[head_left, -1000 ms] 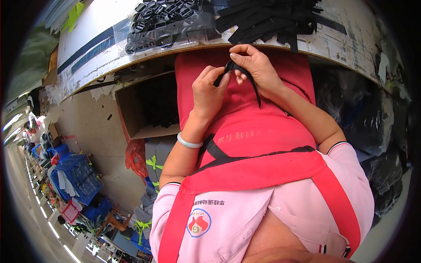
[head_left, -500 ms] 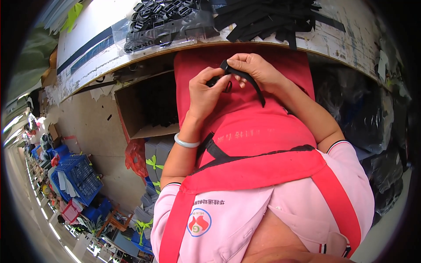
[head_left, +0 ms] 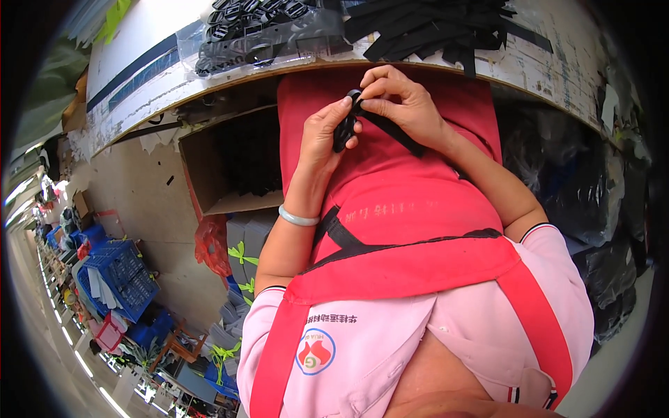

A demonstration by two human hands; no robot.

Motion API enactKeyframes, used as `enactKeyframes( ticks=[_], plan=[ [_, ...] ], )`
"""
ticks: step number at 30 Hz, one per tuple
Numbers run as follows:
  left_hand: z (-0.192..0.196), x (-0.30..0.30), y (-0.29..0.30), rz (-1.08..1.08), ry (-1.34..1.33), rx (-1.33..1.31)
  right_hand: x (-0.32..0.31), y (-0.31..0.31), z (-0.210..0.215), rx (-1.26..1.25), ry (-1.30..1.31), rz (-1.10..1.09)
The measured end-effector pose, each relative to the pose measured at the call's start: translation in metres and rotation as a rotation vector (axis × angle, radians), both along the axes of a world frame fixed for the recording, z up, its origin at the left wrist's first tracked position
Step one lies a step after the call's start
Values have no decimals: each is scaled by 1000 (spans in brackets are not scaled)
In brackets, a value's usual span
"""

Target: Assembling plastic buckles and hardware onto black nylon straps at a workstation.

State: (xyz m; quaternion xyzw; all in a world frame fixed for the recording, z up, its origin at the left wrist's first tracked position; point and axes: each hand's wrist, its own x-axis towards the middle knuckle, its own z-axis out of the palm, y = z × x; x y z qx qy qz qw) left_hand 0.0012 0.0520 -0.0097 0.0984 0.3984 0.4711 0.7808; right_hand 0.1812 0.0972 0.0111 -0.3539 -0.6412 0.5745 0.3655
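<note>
Above our red apron [head_left: 418, 174], our left fingers [head_left: 338, 110] pinched a black plastic buckle [head_left: 342, 134], our right fingers [head_left: 382, 88] a black webbing strap [head_left: 401, 134] (light, pliable, we judged; best gripped near the buckle).

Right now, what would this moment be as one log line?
Left hand: gripping black plastic piece | right hand: pinching black strap | below: red apron | table: black buckles, strap pile

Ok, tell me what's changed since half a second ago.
The left hand has turned, showing more of the black plastic piece it holds. The right hand has moved up the picture; the black strap's loose end rose too. Both hands keep hold. The strap heap looks unchanged.
</note>
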Motion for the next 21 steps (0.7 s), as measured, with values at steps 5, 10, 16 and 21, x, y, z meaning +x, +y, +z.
enactKeyframes(
  ticks=[5, 10, 16, 21],
  plan=[
    [18, 8, 0, 136, 380, 163, 2, -6, 55, -130, 162, -94],
    [25, 13, 0, 134, 558, 262, 9, -5, 31, -443, -140, -56],
    [11, 17, -10, 173, 840, 559, 2, -7, 18, -500, -67, -110],
    [12, 14, -5, 231, 873, 724, -2, -13, 8, -477, 223, -124]
  ],
)
